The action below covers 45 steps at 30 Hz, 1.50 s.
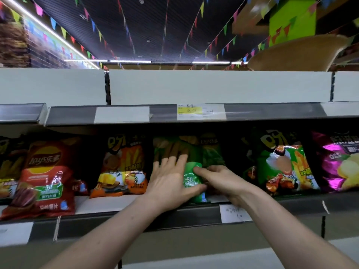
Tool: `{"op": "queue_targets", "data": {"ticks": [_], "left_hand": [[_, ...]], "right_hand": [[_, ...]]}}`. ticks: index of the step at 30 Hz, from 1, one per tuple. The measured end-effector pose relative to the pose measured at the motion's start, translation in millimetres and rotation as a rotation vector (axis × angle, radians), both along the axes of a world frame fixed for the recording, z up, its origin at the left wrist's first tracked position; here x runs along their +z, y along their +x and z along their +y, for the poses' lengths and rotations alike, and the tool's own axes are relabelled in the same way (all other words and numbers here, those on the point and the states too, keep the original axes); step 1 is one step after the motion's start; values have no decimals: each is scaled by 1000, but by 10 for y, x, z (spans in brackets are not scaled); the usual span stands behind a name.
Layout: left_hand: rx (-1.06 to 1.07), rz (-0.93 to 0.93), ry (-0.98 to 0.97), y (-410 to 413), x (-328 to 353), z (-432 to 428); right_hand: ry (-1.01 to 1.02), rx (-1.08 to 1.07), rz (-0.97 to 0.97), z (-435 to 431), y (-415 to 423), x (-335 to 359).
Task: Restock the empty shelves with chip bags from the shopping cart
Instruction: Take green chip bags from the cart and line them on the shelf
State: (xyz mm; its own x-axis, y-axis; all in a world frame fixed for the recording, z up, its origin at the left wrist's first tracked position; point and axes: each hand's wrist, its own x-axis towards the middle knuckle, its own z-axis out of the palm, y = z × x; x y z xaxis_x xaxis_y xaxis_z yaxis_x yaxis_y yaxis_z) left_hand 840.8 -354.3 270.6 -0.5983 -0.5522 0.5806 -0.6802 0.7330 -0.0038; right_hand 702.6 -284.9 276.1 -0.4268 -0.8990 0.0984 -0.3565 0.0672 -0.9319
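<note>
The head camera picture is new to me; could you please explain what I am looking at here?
There is no machine here: a person wears a wide-angle camera on the head, so this single picture looks along their bare arms at a shop shelf. The left hand lies with straight fingers against a green bag of chips, while the right hand curls its fingers round that bag's edge. Beside it sit a red bag, an orange bag, a green-and-orange bag and a purple bag. A handwritten price tag hangs on the shelf's front rail.
</note>
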Motion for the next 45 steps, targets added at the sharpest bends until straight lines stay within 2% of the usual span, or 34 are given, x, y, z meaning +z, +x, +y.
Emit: {"op": "queue_targets", "data": {"ticks": [2,5,8,10,12,16,17,21,30,33,37,40,42,45], "left_hand": [[9,182,79,30,-40,-13],[79,451,267,66,-64,-25],[166,569,404,73,-68,-21],[182,586,461,71,-72,-38],[199,606,499,64,-84,-60],[226,639,499,58,-111,-82],[224,647,496,61,-119,-85],[205,657,481,75,-136,-121],[211,639,499,72,-149,-150],[239,618,482,64,-134,-129],[249,596,485,68,-123,-116],[248,596,494,71,-115,-119],[244,595,495,72,-120,-121],[254,592,501,70,-130,-145]], "right_hand": [[14,49,52,-52,-41,-10],[-30,139,-39,-149,-118,-69],[-92,187,-139,-228,-145,-133],[-102,215,-158,-240,-139,-133],[-91,172,-88,-264,-173,-93],[-53,-132,212,-454,-470,102],[-74,-171,227,-516,-552,156],[-83,-229,96,-758,-791,248],[-89,-173,-90,-850,-810,143],[-108,-198,-62,-759,-807,131],[-129,-175,104,-516,-766,197],[-37,-187,217,-214,-613,332],[-16,-232,220,-14,-543,388],[-99,-201,154,236,-554,403]]}}
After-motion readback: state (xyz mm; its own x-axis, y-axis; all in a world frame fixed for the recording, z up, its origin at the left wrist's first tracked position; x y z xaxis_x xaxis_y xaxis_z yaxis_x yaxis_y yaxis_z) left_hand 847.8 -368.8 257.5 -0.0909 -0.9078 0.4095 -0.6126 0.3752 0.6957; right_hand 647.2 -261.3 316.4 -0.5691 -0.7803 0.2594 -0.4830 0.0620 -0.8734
